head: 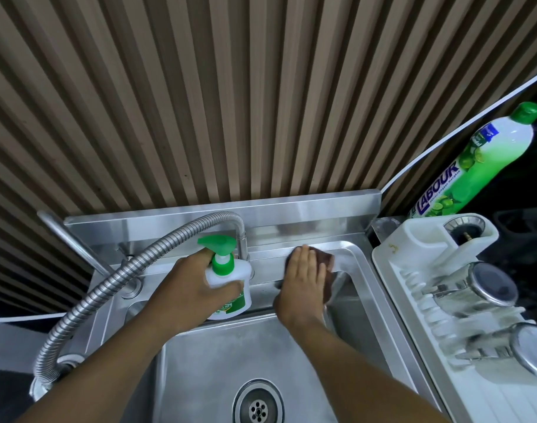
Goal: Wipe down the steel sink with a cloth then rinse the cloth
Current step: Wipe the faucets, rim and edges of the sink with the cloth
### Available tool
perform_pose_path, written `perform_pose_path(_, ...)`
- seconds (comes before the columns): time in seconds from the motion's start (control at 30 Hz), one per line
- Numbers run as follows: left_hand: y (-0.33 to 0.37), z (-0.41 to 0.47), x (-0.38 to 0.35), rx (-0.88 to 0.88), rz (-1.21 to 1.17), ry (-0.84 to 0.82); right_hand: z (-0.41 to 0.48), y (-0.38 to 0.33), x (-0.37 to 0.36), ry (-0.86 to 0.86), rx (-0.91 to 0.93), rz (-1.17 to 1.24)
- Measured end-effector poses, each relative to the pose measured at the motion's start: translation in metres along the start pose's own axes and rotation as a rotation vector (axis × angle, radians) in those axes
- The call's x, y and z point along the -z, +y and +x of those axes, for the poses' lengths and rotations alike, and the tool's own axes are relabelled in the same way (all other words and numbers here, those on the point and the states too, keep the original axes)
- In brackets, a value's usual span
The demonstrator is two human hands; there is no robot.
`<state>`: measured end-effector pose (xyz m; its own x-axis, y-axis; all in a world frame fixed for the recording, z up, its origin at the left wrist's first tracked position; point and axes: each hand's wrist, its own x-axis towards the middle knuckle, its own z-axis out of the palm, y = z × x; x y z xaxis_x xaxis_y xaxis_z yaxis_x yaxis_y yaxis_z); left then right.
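A steel sink (362,288) fills the lower middle, with its drain (258,407) near the bottom. My right hand (304,285) lies flat, fingers straight, pressing a dark brown cloth (328,264) onto the sink's back rim; most of the cloth is hidden under the hand. My left hand (188,288) grips a white soap pump bottle (230,282) with a green pump head, held at the back ledge just left of the faucet spout (243,239).
A flexible metal hose (102,288) arcs from the left rim to the spout. A white dish rack (413,270) with steel cups stands right of the sink. A green-capped dish liquid bottle (474,160) leans behind it. A slatted wall rises behind.
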<state>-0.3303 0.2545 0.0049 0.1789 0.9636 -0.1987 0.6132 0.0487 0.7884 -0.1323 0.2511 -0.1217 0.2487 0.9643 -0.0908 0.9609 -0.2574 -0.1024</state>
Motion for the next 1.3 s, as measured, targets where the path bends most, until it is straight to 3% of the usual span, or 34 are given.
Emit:
perform_pose_path(0.17, -0.001, 0.002, -0.001, -0.01, 0.005, 0.001, -0.002, -0.01, 0.0, -0.054, 0.246, 0.158)
perform_pose_path(0.23, 0.0, 0.003, -0.003, -0.005, 0.016, -0.007, 0.007, 0.0, 0.008, -0.1, 0.169, 0.217)
perform_pose_path(0.37, 0.0, 0.004, -0.005, 0.012, 0.017, -0.005, 0.037, 0.024, 0.021, -0.077, -0.211, 0.326)
perform_pose_path(0.43, 0.001, 0.004, -0.003, 0.007, 0.011, -0.011, 0.047, 0.035, 0.023, -0.075, -0.291, 0.321)
perform_pose_path(0.6, 0.001, 0.004, -0.002, 0.007, 0.015, -0.014, 0.032, 0.019, 0.012, 0.108, -0.324, 0.272)
perform_pose_path(0.7, 0.002, 0.004, -0.001, 0.014, 0.001, -0.021, 0.024, 0.004, 0.004, 0.031, -0.316, 0.223)
perform_pose_path(0.83, 0.005, 0.003, 0.0, 0.01, -0.036, -0.021, 0.046, 0.022, 0.017, -0.018, -0.437, 0.29)
perform_pose_path(1.1, 0.007, 0.002, 0.002, -0.004, -0.036, -0.015, 0.073, 0.055, 0.027, 0.005, -0.53, 0.267)
perform_pose_path(1.3, 0.002, 0.004, 0.0, -0.013, -0.013, -0.009, 0.034, 0.024, 0.005, -0.024, -0.35, 0.15)
